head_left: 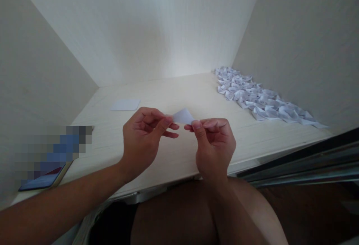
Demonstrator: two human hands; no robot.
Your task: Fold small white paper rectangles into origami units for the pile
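**So much white and cream over here**

The paper piece (183,116) is plain white with a faint lilac tint, same as the flat paper (125,105) and the folded papers (263,101) (greyer in the creases, tbh). Tabletop (168,92) is cream with faint wood-grain streaks, back panel (179,24) pale grey-white. Strongest colour? The pixelated object (64,144), blocky blues plus some maroon.

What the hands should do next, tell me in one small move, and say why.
Probably fold one end of the paper inward: the left hand and right hand pinch its opposite ends, its peak stands free between them, and the pile of folded papers to the right suggests that folding suits it.
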